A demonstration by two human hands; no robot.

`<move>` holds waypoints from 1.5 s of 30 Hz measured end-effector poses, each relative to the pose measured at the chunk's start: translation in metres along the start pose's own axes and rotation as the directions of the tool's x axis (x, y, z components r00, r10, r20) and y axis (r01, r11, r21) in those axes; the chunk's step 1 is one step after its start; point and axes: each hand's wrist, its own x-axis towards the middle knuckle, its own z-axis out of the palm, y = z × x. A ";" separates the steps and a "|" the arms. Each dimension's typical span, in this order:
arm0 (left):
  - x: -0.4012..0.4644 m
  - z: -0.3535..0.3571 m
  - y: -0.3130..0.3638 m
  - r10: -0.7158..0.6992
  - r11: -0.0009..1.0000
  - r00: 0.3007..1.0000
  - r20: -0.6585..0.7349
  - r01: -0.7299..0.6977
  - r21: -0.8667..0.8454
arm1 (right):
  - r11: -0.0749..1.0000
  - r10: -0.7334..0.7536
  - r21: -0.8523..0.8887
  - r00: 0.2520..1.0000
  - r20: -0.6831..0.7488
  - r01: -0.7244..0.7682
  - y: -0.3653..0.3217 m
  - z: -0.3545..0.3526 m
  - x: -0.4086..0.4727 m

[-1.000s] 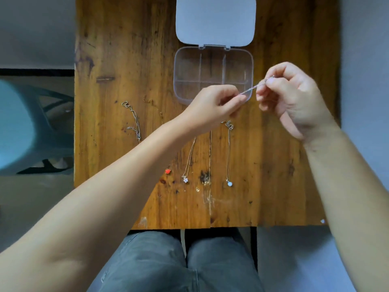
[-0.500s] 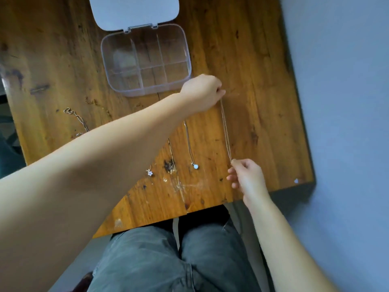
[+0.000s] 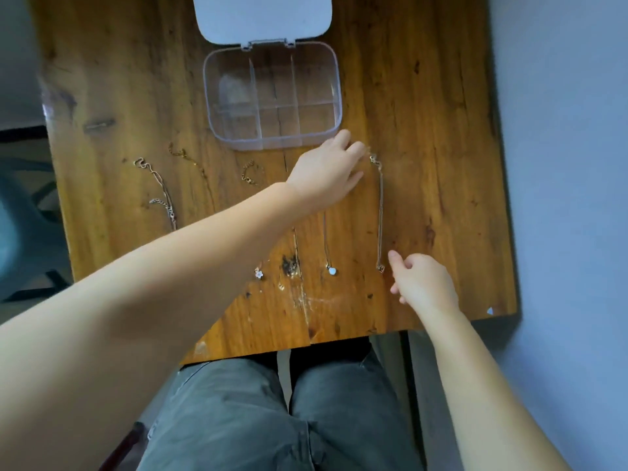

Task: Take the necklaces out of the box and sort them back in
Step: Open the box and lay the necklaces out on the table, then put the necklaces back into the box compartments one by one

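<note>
A clear plastic box (image 3: 334, 83) with several empty compartments stands open at the far middle of the wooden table (image 3: 441, 147), its lid (image 3: 261, 18) folded back. Several necklaces lie stretched out in a row in front of it. The rightmost necklace (image 3: 380, 212) lies straight on the wood, clasp far, dark pendant near. My left hand (image 3: 326, 171) hovers just left of its clasp end, fingers loosely apart, holding nothing. My right hand (image 3: 421, 283) sits just right of its pendant, fingers apart and empty. Another necklace (image 3: 327, 246) with a pale pendant lies to its left, partly under my left arm.
More chains lie at the left: a silver one (image 3: 163, 188), a gold one (image 3: 190, 161) and a short curled piece (image 3: 249, 171). A flower pendant (image 3: 259, 273) shows beside my left forearm. My knees are under the near table edge. A blue chair (image 3: 20, 212) stands left.
The necklace that I held stretched between both hands now lies flat on the table at the right end of the row. Both hands have let go of it and drawn slightly away.
</note>
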 end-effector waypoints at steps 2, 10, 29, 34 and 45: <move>-0.039 -0.009 -0.019 -0.107 0.990 0.993 -0.051 0.101 -0.102 | 0.994 -0.107 -0.027 0.993 -0.039 0.106 -0.021 -0.012 0.002; -0.214 0.001 -0.089 -0.683 0.730 0.702 -0.201 0.644 -0.230 | 0.687 -0.683 -0.162 0.706 0.189 0.708 -0.197 0.027 -0.012; -0.260 0.016 -0.100 -0.728 0.686 0.673 -0.132 0.713 -0.149 | -0.149 -0.846 -0.436 0.114 0.520 0.887 -0.258 0.127 -0.010; -0.253 0.002 -0.106 -0.691 0.709 0.711 -0.130 0.631 -0.316 | 0.122 -0.885 -0.182 0.190 0.426 0.976 -0.259 0.119 -0.021; -0.245 0.010 -0.106 -0.711 0.703 0.701 -0.064 0.704 -0.098 | 0.031 -0.879 -0.368 0.201 0.433 0.929 -0.249 0.123 -0.009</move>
